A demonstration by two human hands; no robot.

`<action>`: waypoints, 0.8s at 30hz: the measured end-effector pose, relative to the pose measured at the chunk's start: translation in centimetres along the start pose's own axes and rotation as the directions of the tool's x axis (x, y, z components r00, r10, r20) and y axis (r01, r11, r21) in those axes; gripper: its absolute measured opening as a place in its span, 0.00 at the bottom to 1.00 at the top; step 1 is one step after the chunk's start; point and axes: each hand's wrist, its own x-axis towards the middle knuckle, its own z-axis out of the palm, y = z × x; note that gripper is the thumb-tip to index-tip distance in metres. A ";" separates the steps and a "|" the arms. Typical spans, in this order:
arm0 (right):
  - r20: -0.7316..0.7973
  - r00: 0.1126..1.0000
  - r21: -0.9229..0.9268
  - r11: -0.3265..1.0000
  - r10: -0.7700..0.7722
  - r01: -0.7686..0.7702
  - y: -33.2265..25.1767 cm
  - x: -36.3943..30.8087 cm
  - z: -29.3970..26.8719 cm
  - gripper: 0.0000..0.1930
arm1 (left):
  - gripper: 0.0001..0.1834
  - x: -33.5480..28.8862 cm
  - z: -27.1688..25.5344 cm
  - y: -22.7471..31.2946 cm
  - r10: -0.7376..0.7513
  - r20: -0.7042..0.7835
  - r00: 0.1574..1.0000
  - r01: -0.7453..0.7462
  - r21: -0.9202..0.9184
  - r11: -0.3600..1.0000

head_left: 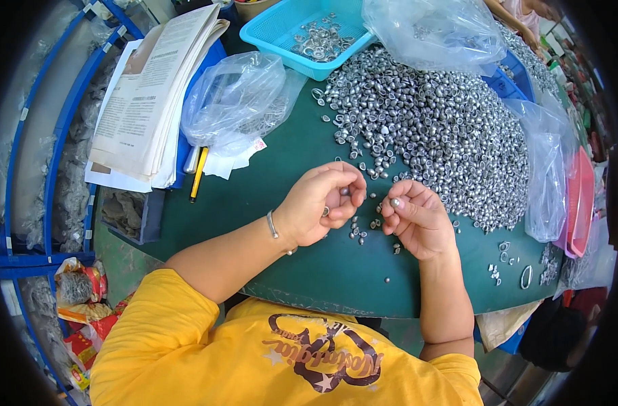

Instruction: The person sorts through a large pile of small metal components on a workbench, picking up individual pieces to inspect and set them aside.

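My left hand (316,203) is half curled, palm turned inward, with a few small silvery metal pieces (345,192) among its fingers. Just to its right, my right hand (421,227) pinches one rounded metal piece (395,202) between thumb and fingers. The two hands are close but apart. Beyond them spreads a large heap of small, hollow, dome-shaped metal pieces (451,135). Several stray pieces (354,229) lie on the green tabletop (316,274) between and below my hands.
A light-blue basket (258,35) with metal rings stands at the back, beside clear plastic bags (238,98). Papers (146,88) and a yellow pen (199,174) lie left. Loose rings (526,277) and a red basket (580,203) are right. Another person (522,20) sits far right.
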 end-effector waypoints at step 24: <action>-0.167 0.956 -0.154 0.964 -0.243 0.218 0.2 0.2 0.3 0.04 | 0.11 0.3 -0.4 -0.2 0.077 -0.009 0.997 -0.075 0.141 0.987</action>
